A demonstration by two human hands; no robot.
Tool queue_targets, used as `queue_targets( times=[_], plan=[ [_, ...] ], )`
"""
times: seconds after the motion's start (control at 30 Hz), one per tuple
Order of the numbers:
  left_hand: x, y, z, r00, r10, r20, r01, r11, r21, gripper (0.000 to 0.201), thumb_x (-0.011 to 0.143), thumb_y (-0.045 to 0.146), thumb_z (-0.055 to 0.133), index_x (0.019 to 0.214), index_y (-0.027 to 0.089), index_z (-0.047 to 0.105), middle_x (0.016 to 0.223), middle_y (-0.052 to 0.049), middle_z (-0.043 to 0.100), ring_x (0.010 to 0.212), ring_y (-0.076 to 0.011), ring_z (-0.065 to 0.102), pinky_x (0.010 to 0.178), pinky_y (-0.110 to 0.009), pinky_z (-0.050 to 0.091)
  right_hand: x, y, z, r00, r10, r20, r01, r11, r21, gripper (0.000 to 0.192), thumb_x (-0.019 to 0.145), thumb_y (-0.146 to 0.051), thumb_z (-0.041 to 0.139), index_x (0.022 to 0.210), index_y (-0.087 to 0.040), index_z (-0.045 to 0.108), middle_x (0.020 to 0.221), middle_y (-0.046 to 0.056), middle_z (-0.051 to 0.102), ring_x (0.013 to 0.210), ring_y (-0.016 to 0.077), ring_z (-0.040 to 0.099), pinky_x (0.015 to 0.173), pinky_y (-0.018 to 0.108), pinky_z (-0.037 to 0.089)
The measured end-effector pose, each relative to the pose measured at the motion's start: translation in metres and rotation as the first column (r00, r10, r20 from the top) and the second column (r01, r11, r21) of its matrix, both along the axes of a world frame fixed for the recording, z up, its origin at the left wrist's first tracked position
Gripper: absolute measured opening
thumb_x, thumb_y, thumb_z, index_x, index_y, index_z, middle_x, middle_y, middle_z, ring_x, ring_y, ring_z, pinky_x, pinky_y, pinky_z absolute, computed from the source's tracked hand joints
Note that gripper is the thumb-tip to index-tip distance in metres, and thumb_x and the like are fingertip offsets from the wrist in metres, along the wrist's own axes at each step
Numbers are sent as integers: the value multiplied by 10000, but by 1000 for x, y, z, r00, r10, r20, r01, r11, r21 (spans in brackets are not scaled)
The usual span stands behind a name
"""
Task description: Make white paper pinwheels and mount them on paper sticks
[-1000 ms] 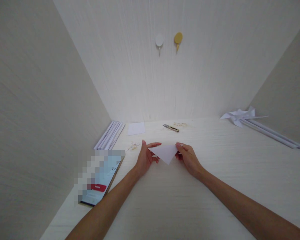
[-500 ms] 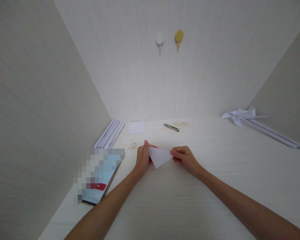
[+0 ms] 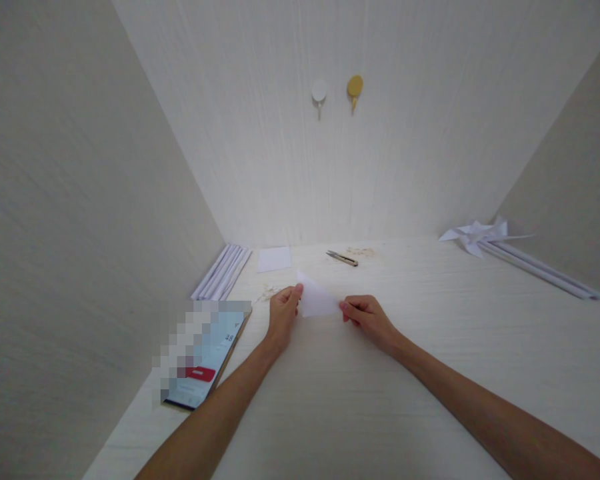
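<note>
A small white piece of paper (image 3: 317, 298), triangular in outline, is held between my two hands above the table. My left hand (image 3: 283, 312) pinches its left edge between thumb and fingers. At the right corner, the thumb and fingertips of my right hand (image 3: 366, 315) are closed on it. Beyond the paper lies a pair of thread snips (image 3: 343, 258), blades toward the left. A flat square of white paper (image 3: 274, 259) rests near the back wall, behind my left hand.
Several rolled paper sticks (image 3: 222, 272) lie at the left wall, with a phone (image 3: 207, 357), partly pixelated, in front. A paper pinwheel (image 3: 477, 235) and white sticks (image 3: 535, 267) lie at the right. White (image 3: 319, 91) and yellow (image 3: 355, 86) hooks are on the back wall.
The paper has turned in my hands: its point faced down toward me, and now a point stands up at the left. My left hand's grip has shifted to its left edge.
</note>
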State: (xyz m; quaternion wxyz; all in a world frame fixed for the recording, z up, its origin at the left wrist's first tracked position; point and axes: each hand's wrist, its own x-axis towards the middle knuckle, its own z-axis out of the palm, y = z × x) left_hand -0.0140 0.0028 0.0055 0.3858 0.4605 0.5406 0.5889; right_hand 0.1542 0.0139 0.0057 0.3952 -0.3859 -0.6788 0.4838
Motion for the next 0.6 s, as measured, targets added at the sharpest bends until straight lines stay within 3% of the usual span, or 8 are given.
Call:
queue_targets(
  times=[0.07, 0.13, 0.3, 0.4, 0.5, 0.6],
  plan=[
    [3, -2, 1, 994, -112, 18, 113, 993, -29, 334, 586, 464, 620, 542, 142, 541, 481, 33, 480, 470, -88, 422, 461, -212, 323, 0, 0, 1, 1000, -19, 0, 19, 1000, 13, 400, 683, -488, 484, 447, -165, 487, 379, -55, 332, 378, 63, 272, 396, 215, 187],
    [6, -4, 2, 989, -149, 27, 150, 988, -48, 304, 561, 427, 650, 599, 131, 593, 539, 3, 557, 521, -115, 482, 507, -235, 372, 0, 0, 2, 1000, -25, 4, 25, 999, 33, 414, 673, -502, 494, 431, -166, 477, 378, -56, 324, 379, 62, 269, 398, 218, 187],
    [10, -5, 2, 997, -76, 23, 76, 997, -8, 282, 592, 405, 630, 544, 131, 581, 461, -2, 548, 441, -102, 469, 458, -225, 364, -1, -1, 3, 999, -31, 20, 30, 999, 31, 495, 630, -555, 521, 348, -177, 367, 363, -56, 267, 381, 57, 229, 403, 231, 163],
    [8, -3, 1, 993, -70, 98, 71, 997, -1, 307, 610, 432, 610, 558, 136, 549, 424, 11, 520, 382, -87, 443, 411, -213, 339, -1, -1, -2, 993, -118, -19, 118, 993, -14, 528, 648, -573, 499, 332, -186, 327, 343, -61, 223, 362, 54, 192, 390, 236, 145],
    [7, -2, 0, 959, -205, 193, 213, 977, -21, 344, 600, 462, 610, 534, 139, 512, 425, 22, 501, 327, -51, 366, 360, -199, 277, 2, 1, -7, 972, -224, -74, 223, 975, -13, 500, 723, -545, 435, 388, -173, 442, 341, -48, 292, 351, 67, 235, 382, 235, 179],
    [9, -3, -1, 910, -351, 219, 375, 924, -75, 344, 578, 453, 634, 534, 129, 529, 425, 25, 491, 319, -35, 327, 344, -194, 221, 7, 13, -4, 942, -331, 52, 320, 935, 149, 384, 741, -455, 469, 497, -164, 523, 413, -23, 416, 404, 95, 350, 414, 232, 265]
  ],
)
